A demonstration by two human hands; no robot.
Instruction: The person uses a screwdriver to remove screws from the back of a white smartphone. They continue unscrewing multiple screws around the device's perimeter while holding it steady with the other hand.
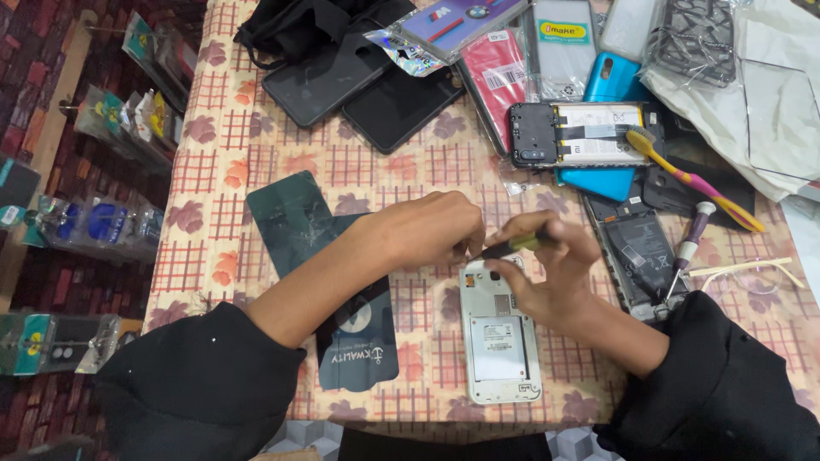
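A white phone with its back cover off lies on the patterned tablecloth near the front edge. My right hand grips a small dark tool with a yellow-green handle, its tip at the phone's top end. My left hand rests curled at the phone's upper left corner, fingers bent against it; whether it pinches anything I cannot tell. Both arms wear black sleeves.
A cracked dark glass panel and a dark card lie left of the phone. An opened phone with battery, a toothbrush, a screwdriver, an open phone frame, glasses, dark phones and packaged cases fill the far side.
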